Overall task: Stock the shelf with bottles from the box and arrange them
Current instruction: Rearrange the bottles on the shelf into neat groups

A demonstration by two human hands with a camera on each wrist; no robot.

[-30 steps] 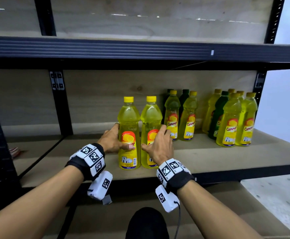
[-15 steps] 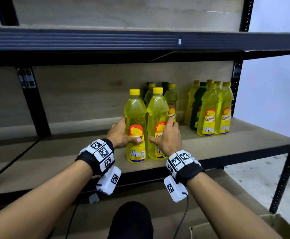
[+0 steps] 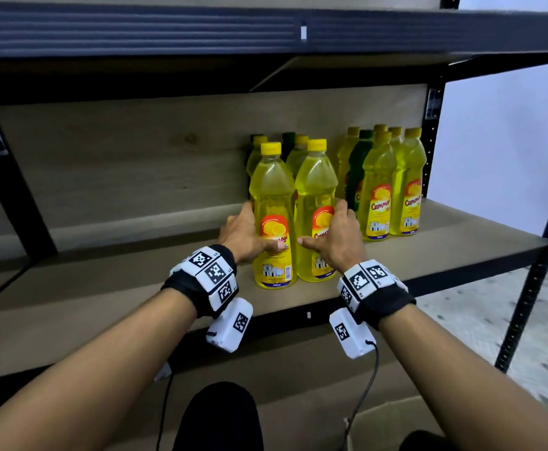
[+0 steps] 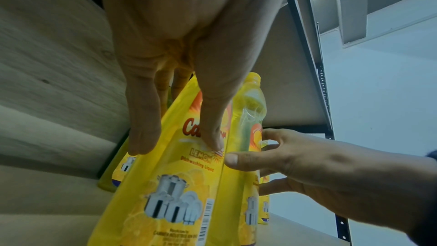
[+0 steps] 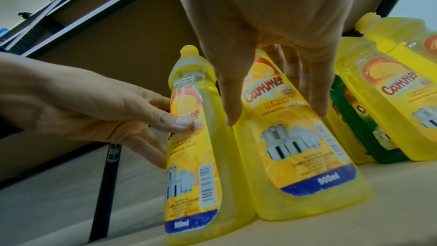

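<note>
Two yellow dish-liquid bottles stand side by side near the front of the wooden shelf [image 3: 461, 245]. My left hand [image 3: 258, 231] grips the left bottle [image 3: 271, 190], thumb on its label and fingers round its left side. My right hand [image 3: 323, 222] grips the right bottle [image 3: 315, 183] the same way from the right. The left wrist view shows my left hand [image 4: 178, 145] on the left bottle [image 4: 170, 184]. In the right wrist view my right hand [image 5: 275, 117] holds the right bottle [image 5: 295, 156]. Both bottles are upright and touch each other.
Just behind the held pair stand more yellow and green bottles [image 3: 298, 151]. A tight group of yellow and green bottles [image 3: 383, 190] fills the shelf's right end. The upper shelf beam [image 3: 201, 30] hangs overhead. A cardboard box [image 3: 389, 418] sits on the floor at lower right.
Both hands have slid the two bottles to the right along the shelf. The pair now stands straight in front of the back bottles, closer to the right-hand group.
</note>
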